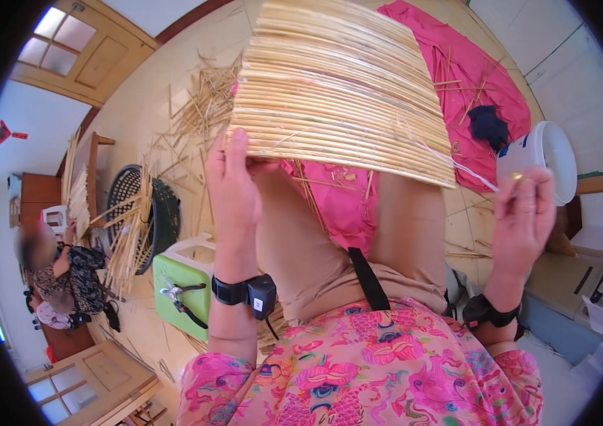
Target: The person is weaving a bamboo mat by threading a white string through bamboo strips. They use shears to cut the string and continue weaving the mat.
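A mat of straw-coloured stalks (pixel 337 92), laid side by side, spans the space above my knees. Its near left corner is in my left hand (pixel 234 181), thumb on top and fingers beneath. White cord (pixel 468 170) trails from the mat's right edge toward my right hand (pixel 524 216). That hand is off to the right, apart from the mat, with its fingers pinched at the cord's end. A gold-coloured ring or thimble (pixel 517 176) shows on one finger. Whether a needle is in the pinch is too small to tell.
Pink cloth (pixel 486 85) with loose stalks and a dark cloth (pixel 488 126) covers floor ahead. A white bucket (pixel 561 163) stands right. Pliers (pixel 183 295) lie on a green-topped stool (pixel 163 266) at left, near a basket (pixel 124 192) of stalks. Another person (pixel 67 277) sits far left.
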`<move>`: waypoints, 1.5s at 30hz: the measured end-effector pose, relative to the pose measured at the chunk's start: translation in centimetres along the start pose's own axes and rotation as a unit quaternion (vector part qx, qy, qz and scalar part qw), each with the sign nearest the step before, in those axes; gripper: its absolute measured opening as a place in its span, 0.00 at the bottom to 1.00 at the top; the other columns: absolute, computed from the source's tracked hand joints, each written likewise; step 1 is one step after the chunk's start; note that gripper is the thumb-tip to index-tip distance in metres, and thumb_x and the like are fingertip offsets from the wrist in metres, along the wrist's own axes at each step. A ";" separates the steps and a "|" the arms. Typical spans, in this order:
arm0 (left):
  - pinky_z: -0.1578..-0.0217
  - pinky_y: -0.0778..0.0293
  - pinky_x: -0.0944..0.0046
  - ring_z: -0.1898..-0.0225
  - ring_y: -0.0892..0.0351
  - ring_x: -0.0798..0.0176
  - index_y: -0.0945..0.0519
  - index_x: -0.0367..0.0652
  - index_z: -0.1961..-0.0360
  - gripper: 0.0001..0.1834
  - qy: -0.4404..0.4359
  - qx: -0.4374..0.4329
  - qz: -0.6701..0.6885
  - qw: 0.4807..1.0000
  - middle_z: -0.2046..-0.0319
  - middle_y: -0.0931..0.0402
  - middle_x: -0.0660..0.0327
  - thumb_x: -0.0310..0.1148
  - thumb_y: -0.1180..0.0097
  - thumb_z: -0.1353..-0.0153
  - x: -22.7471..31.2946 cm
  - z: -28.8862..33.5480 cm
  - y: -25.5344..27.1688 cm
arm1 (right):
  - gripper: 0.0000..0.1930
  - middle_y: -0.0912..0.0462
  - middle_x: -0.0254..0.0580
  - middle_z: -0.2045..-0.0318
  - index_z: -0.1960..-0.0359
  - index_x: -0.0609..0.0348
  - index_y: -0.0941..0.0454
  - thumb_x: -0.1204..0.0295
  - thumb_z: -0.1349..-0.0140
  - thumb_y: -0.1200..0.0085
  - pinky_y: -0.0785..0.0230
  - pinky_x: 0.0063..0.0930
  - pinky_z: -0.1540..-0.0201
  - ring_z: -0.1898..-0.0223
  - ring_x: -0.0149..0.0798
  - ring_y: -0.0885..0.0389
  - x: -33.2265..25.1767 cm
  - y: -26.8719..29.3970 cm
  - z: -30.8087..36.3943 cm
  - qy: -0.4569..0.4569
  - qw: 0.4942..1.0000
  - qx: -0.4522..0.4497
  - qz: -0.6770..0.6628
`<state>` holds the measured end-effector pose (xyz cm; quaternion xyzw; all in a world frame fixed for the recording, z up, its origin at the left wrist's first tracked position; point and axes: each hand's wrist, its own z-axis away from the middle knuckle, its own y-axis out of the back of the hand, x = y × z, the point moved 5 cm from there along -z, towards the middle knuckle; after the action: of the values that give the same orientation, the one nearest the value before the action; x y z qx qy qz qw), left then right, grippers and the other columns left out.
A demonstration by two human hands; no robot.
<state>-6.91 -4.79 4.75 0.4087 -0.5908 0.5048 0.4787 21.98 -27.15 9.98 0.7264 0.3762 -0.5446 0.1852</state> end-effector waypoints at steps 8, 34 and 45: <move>0.78 0.25 0.71 0.77 0.21 0.69 0.20 0.36 0.57 0.15 -0.145 0.068 -0.061 0.985 0.72 0.19 0.61 0.38 0.49 0.29 9.9 -3.3 2.5 | 0.06 0.36 0.29 0.76 0.55 0.63 0.31 0.72 0.25 0.58 0.48 0.17 0.76 0.77 0.22 0.42 -3.4 -1.1 -4.4 0.072 0.978 -0.038 -0.193; 0.76 0.39 0.74 0.77 0.39 0.79 0.25 0.38 0.72 0.18 0.041 0.010 -0.329 0.943 0.80 0.35 0.72 0.38 0.53 0.26 -7.9 -1.6 3.1 | 0.04 0.22 0.32 0.79 0.61 0.62 0.30 0.77 0.31 0.48 0.33 0.20 0.73 0.77 0.22 0.26 18.0 -18.7 5.6 -0.345 0.871 -0.344 -0.064; 0.81 0.43 0.76 0.79 0.42 0.81 0.25 0.38 0.72 0.18 0.048 0.020 -0.273 0.961 0.81 0.38 0.75 0.38 0.52 0.25 -7.2 -2.0 2.0 | 0.03 0.20 0.33 0.77 0.62 0.63 0.25 0.78 0.34 0.44 0.33 0.20 0.73 0.75 0.20 0.25 18.5 -17.9 5.0 -0.229 0.910 -0.345 -0.002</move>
<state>-7.04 -2.47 -2.67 0.5392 -0.4230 0.3856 0.6177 7.64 -12.59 -6.38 0.4717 0.4895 -0.5326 0.5042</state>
